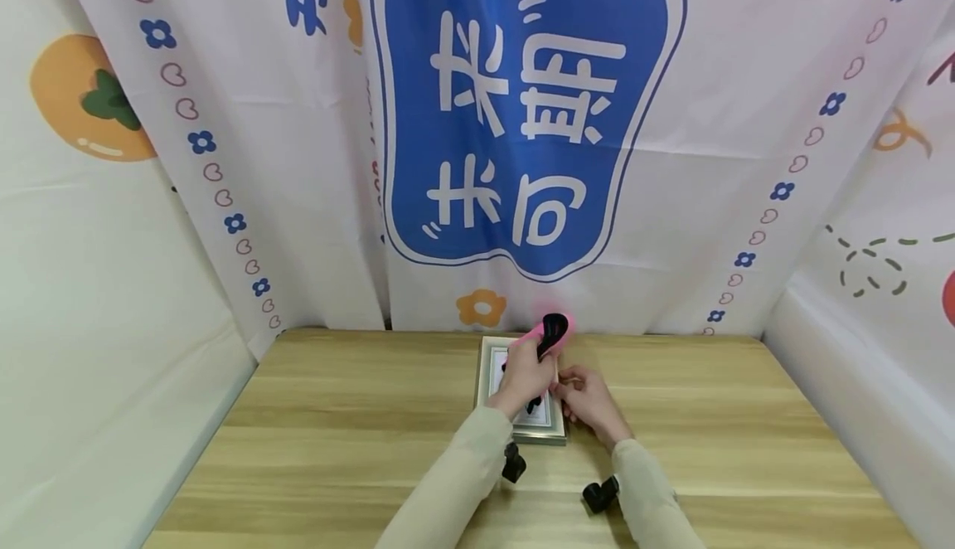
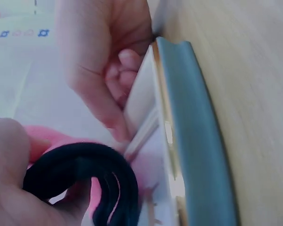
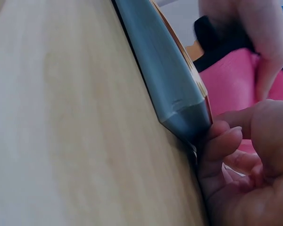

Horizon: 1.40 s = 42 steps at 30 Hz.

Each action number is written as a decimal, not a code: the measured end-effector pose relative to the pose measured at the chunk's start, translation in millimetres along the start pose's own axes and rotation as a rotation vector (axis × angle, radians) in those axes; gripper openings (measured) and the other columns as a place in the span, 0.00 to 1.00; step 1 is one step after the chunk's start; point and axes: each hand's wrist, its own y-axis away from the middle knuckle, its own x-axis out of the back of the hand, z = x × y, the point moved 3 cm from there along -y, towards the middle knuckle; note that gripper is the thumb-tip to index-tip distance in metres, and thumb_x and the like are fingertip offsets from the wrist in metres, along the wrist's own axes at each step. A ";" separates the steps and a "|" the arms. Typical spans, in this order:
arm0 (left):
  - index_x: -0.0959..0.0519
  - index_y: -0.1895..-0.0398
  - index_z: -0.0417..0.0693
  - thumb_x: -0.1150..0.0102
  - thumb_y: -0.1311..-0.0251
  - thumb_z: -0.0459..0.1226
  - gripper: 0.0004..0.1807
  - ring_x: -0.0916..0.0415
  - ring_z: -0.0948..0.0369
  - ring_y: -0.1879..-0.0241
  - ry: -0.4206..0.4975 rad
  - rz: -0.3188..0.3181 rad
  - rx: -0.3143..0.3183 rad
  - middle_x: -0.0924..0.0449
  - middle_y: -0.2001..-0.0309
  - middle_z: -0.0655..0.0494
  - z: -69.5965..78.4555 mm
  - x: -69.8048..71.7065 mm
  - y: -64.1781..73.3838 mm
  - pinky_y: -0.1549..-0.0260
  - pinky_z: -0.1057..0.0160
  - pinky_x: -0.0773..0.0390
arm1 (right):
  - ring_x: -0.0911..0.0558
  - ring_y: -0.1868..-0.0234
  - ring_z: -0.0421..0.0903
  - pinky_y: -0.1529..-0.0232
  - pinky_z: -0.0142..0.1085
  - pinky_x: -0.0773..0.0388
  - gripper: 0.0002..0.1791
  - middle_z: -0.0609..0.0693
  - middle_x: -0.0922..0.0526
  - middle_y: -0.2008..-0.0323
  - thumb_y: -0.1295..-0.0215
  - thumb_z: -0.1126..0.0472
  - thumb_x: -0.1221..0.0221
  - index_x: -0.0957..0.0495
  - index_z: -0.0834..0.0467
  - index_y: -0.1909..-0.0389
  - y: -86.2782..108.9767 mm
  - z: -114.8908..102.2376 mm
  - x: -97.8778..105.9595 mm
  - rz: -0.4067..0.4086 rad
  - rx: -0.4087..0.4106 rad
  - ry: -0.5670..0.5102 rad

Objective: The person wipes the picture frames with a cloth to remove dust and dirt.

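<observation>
A picture frame with a pale silvery border lies on the wooden table near its back edge. Over it, my left hand grips a soft pink cloth item with black trim; its black band bends in a curve in the left wrist view. The cloth and hand cover much of the framed picture. My right hand is at the frame's right edge, and its curled fingers hold the rim by a corner in the right wrist view. The frame's blue-grey side faces that camera.
A printed white curtain with a large blue patch hangs right behind the table. Similar cloth walls stand on both sides. Black wrist-worn devices sit near the sleeves.
</observation>
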 end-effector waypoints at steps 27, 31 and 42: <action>0.17 0.58 0.33 0.41 0.30 0.28 0.06 0.16 0.52 0.75 -0.033 0.306 0.091 0.13 0.67 0.36 15.5 116.6 12.2 0.76 0.55 0.15 | 0.25 0.78 0.42 0.79 0.31 0.29 0.15 0.50 0.20 0.72 0.26 0.64 0.36 0.22 0.65 0.43 1.4 0.3 0.1 0.000 -0.070 -0.001; 0.18 0.57 0.33 0.42 0.29 0.28 0.06 0.13 0.48 0.71 -0.100 0.351 0.069 0.12 0.66 0.35 13.4 140.1 12.6 0.72 0.49 0.13 | 0.25 0.78 0.42 0.79 0.31 0.29 0.16 0.51 0.20 0.72 0.26 0.63 0.36 0.22 0.65 0.42 1.4 1.1 2.5 -0.007 -0.067 -0.003; 0.17 0.59 0.31 0.36 0.45 0.22 0.10 0.16 0.36 0.65 -0.464 0.403 0.037 0.13 0.65 0.31 2.6 154.6 28.3 0.66 0.40 0.16 | 0.26 0.80 0.42 0.79 0.31 0.29 0.15 0.51 0.20 0.74 0.25 0.63 0.36 0.22 0.65 0.43 -0.2 2.3 0.5 -0.007 -0.057 0.018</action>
